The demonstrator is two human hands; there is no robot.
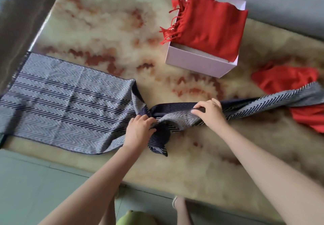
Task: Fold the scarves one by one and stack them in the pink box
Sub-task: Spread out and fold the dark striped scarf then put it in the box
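A long navy-and-grey herringbone scarf [66,100] stretches across the marble table. Its left part lies flat; its middle is bunched and twisted. My left hand [140,128] grips the bunched middle. My right hand [208,112] pinches the scarf's edge a little to the right. The scarf's right end runs off toward the frame edge. The pink box [198,63] stands at the back right with a folded red fringed scarf [210,28] in it, its fringe hanging over the left rim. Another red scarf [287,81] lies crumpled at the right, partly under the herringbone scarf.
The marble-patterned table [108,31] has cream and rust-red swirls. A grey sofa [289,0] runs behind it. Green floor tiles [35,181] show at the lower left, and my legs and a shoe are seen below the near table edge.
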